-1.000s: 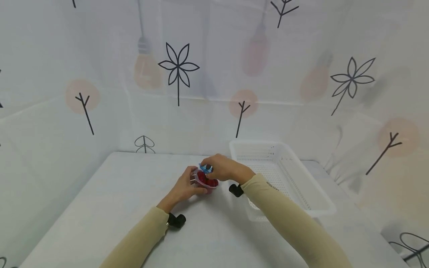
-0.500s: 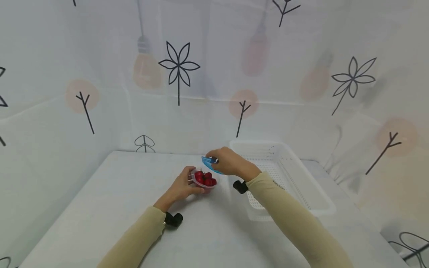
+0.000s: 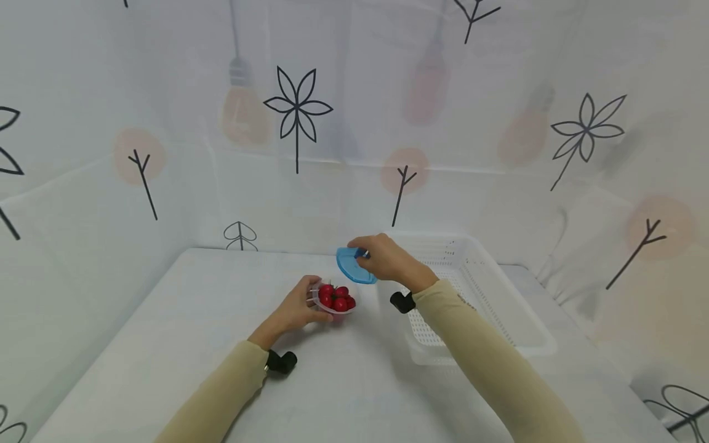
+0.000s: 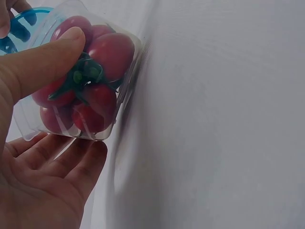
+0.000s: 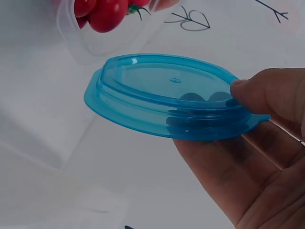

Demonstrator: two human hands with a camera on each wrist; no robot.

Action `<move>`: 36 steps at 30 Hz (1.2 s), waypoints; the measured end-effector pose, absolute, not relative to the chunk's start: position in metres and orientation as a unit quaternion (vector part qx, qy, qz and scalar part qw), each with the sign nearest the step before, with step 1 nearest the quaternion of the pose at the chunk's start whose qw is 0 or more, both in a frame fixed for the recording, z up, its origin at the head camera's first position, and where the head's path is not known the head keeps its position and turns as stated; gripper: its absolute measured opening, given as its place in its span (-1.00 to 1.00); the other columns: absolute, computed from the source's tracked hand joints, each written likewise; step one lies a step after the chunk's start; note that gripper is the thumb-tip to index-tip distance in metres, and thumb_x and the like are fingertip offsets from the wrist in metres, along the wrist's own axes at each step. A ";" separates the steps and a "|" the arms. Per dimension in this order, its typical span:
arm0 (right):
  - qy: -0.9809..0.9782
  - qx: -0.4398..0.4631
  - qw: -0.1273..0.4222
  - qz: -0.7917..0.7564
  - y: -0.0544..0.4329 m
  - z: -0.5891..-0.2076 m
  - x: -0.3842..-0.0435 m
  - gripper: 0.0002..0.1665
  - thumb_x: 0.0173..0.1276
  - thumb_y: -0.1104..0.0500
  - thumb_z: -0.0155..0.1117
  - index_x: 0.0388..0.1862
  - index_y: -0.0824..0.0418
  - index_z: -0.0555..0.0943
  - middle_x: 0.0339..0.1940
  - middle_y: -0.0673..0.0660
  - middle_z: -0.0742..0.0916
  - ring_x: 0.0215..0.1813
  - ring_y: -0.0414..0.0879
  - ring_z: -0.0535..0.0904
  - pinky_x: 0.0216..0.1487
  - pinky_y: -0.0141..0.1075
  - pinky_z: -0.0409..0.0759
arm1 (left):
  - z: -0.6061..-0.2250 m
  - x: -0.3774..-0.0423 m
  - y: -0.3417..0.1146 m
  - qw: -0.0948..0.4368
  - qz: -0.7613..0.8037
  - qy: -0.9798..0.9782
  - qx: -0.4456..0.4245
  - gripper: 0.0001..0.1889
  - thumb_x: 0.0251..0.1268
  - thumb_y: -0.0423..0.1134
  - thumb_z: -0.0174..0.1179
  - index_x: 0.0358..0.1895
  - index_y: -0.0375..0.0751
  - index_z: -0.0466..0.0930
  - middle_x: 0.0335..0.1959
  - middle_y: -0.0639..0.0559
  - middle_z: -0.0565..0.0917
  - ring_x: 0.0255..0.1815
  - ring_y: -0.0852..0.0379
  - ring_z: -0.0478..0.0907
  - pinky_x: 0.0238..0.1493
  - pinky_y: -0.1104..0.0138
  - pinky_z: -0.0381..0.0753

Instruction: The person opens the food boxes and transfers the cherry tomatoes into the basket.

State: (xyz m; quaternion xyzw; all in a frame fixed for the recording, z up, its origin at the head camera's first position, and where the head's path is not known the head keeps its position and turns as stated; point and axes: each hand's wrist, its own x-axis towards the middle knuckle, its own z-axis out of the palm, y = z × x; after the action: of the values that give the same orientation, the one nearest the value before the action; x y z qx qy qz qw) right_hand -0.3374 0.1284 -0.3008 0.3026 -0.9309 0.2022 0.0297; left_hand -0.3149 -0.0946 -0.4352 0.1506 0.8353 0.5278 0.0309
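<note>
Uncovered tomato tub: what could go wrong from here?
1. The left hand holds the clear tub with its top uncovered; tipping it could spill the tomatoes.
2. The right hand pinches the blue lid near one end, so the lid might twist or slip.

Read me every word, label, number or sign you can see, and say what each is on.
No readable text anywhere.
Blue lid: a small mark at its middle, too small to read.
Clear container: no label seen.
Backdrop: printed plants and bulbs, no words.
</note>
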 end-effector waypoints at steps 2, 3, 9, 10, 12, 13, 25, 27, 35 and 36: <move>-0.929 0.301 0.031 0.215 0.129 -0.300 -0.340 -0.55 0.34 0.29 0.19 0.23 0.22 0.52 0.07 0.22 0.66 -0.01 0.03 0.61 -0.01 -0.15 0.62 | -0.436 -0.315 -0.097 0.035 0.529 0.835 0.150 -0.04 -0.13 -0.26 0.53 0.38 -0.20 0.14 0.35 -0.07 0.31 0.32 -0.16 0.32 0.19 0.06 0.48; -0.927 0.299 0.030 0.223 0.129 -0.299 -0.341 -0.54 0.34 0.29 0.19 0.23 0.22 0.52 0.06 0.23 0.67 -0.02 0.03 0.61 -0.04 -0.17 0.63 | -0.436 -0.315 -0.098 0.037 0.529 0.834 0.151 -0.04 -0.13 -0.26 0.54 0.38 -0.19 0.15 0.34 -0.07 0.32 0.32 -0.16 0.32 0.18 0.06 0.48; -0.921 0.292 0.025 0.257 0.128 -0.298 -0.353 -0.54 0.34 0.29 0.21 0.24 0.23 0.51 0.01 0.26 0.67 -0.07 0.04 0.64 -0.16 -0.26 0.67 | -0.438 -0.315 -0.103 0.044 0.525 0.835 0.159 -0.04 -0.12 -0.23 0.54 0.38 -0.18 0.14 0.32 -0.05 0.34 0.32 -0.16 0.32 0.16 0.06 0.50; -0.921 0.289 0.024 0.260 0.127 -0.298 -0.356 -0.54 0.34 0.29 0.22 0.23 0.23 0.51 0.00 0.25 0.67 -0.08 0.04 0.64 -0.17 -0.27 0.67 | -0.438 -0.314 -0.104 0.045 0.525 0.834 0.161 -0.04 -0.13 -0.23 0.54 0.38 -0.18 0.14 0.32 -0.05 0.34 0.31 -0.15 0.33 0.16 0.06 0.50; -0.922 0.282 0.022 0.265 0.126 -0.300 -0.361 -0.54 0.34 0.28 0.23 0.23 0.22 0.52 -0.01 0.24 0.67 -0.08 0.03 0.63 -0.19 -0.28 0.67 | -0.437 -0.314 -0.105 0.049 0.529 0.832 0.162 -0.04 -0.13 -0.23 0.54 0.38 -0.18 0.15 0.31 -0.05 0.35 0.31 -0.14 0.33 0.17 0.06 0.49; -0.923 0.277 0.020 0.267 0.125 -0.301 -0.364 -0.54 0.34 0.28 0.23 0.23 0.20 0.52 -0.02 0.23 0.67 -0.08 0.02 0.63 -0.20 -0.29 0.67 | -0.437 -0.313 -0.106 0.052 0.531 0.830 0.163 -0.04 -0.13 -0.23 0.54 0.38 -0.19 0.15 0.31 -0.05 0.35 0.31 -0.14 0.33 0.18 0.06 0.49; -0.922 0.245 -0.034 0.298 0.112 -0.319 -0.391 -0.52 0.33 0.28 0.24 0.24 0.22 0.49 0.01 0.27 0.65 -0.13 0.02 0.64 -0.21 -0.25 0.69 | -0.441 -0.314 -0.106 0.060 0.535 0.824 0.178 -0.04 -0.13 -0.20 0.54 0.37 -0.22 0.15 0.32 -0.08 0.34 0.30 -0.17 0.34 0.18 0.05 0.48; -0.922 0.239 -0.043 0.301 0.108 -0.322 -0.396 -0.52 0.33 0.28 0.24 0.24 0.21 0.49 0.00 0.26 0.64 -0.15 0.00 0.65 -0.23 -0.27 0.69 | -0.440 -0.314 -0.105 0.059 0.537 0.822 0.178 -0.04 -0.14 -0.21 0.54 0.37 -0.23 0.15 0.33 -0.09 0.34 0.30 -0.17 0.34 0.19 0.05 0.48; -0.921 0.226 -0.067 0.312 0.096 -0.333 -0.410 -0.52 0.33 0.29 0.25 0.24 0.22 0.49 0.02 0.27 0.62 -0.15 0.00 0.65 -0.28 -0.30 0.69 | -0.440 -0.313 -0.109 0.053 0.530 0.829 0.171 -0.06 -0.14 -0.21 0.55 0.35 -0.22 0.17 0.30 -0.07 0.37 0.29 -0.14 0.36 0.19 0.07 0.48; -0.920 0.223 -0.071 0.314 0.095 -0.334 -0.411 -0.51 0.33 0.29 0.25 0.24 0.23 0.49 0.02 0.27 0.62 -0.14 0.01 0.65 -0.29 -0.31 0.69 | -0.440 -0.314 -0.110 0.054 0.529 0.829 0.170 -0.05 -0.14 -0.20 0.55 0.36 -0.22 0.17 0.29 -0.06 0.37 0.29 -0.13 0.36 0.18 0.08 0.48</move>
State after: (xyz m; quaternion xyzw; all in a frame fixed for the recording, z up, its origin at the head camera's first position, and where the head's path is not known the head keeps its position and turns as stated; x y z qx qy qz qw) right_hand -0.4108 0.0953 -0.3343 0.2231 -0.9201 0.3140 -0.0709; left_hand -0.3136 -0.1096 -0.4398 0.1700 0.8294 0.5294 0.0544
